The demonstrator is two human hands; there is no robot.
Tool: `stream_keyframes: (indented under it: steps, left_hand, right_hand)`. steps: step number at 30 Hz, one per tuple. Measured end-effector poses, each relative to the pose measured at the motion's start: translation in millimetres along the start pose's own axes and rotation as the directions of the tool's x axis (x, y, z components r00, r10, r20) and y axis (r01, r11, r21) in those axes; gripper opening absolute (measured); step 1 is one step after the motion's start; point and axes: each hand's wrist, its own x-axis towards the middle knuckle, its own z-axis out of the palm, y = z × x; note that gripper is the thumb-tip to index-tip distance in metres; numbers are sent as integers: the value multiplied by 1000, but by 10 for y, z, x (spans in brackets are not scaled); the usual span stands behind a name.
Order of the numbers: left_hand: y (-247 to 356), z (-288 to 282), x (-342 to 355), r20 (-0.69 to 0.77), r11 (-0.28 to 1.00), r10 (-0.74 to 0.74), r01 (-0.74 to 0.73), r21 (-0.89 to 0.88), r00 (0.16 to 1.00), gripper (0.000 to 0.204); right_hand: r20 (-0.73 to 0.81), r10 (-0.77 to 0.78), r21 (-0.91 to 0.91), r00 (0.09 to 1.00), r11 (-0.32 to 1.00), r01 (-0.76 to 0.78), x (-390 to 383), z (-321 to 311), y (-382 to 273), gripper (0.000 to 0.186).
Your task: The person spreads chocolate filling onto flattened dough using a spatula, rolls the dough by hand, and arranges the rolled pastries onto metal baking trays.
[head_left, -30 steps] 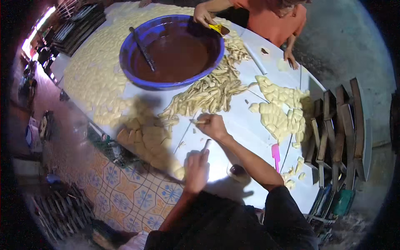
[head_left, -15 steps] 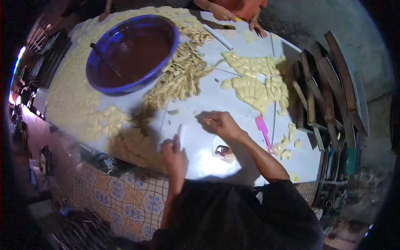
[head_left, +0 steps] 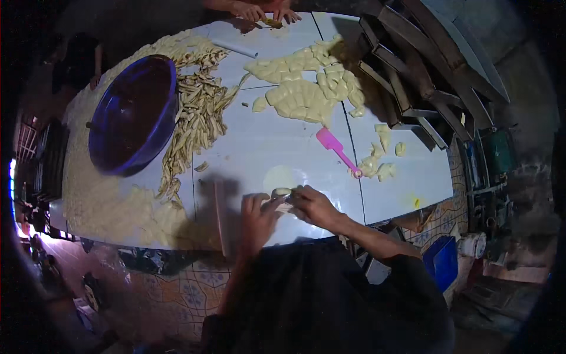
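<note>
Near the table's front edge, my left hand (head_left: 259, 222) and my right hand (head_left: 318, 209) meet with bent fingers around a small piece of dough (head_left: 283, 191). A dark spot shows at the dough between the fingertips; its lower side is hidden by them. Just beyond lies a pale round patch (head_left: 279, 176), perhaps a thin dough sheet or light on the surface. To the left of my left hand, a pale rolling pin (head_left: 220, 215) lies pointing away from me. Farther right rests a pink scoop (head_left: 333, 147), its handle end beside loose dough pieces (head_left: 371, 165).
A large blue basin (head_left: 172, 112) of brown filling stands left on the white table (head_left: 265, 138). Beside it lie many brown-and-cream strips (head_left: 197, 112). Dough pieces (head_left: 298, 100) spread beyond; metal trays (head_left: 407, 65) stack at right. Another person's hands (head_left: 250, 12) work at the far edge.
My left hand has let go of the rolling pin, which now lies on the table. Both hands have come together on the dough with dark filling. The view has shifted.
</note>
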Motion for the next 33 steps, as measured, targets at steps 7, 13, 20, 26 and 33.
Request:
stream_keyframes:
  steps: [7, 13, 20, 26, 33]
  left_hand:
    - [-116, 353, 82, -209, 999, 31, -24, 35, 977, 20]
    - [-230, 364, 199, -75, 975, -76, 90, 204, 994, 24]
    - [-176, 256, 153, 5, 975, 11, -12, 223, 1000, 41]
    - [-230, 442, -73, -75, 908, -243, 254, 332, 967, 36]
    - [-350, 586, 666, 65, 794, -432, 345, 500, 900, 65]
  right_hand:
    - [-168, 229, 345, 959, 925, -161, 131, 96, 115, 15]
    - [0, 171, 123, 985, 978, -170, 367, 185, 318, 20]
    - [-20, -43, 47, 999, 998, 44, 235, 242, 390, 39]
    - [-205, 141, -69, 969, 985, -158, 220, 258, 302, 26]
    - [-131, 358, -361, 924, 851, -381, 666, 417, 291, 68]
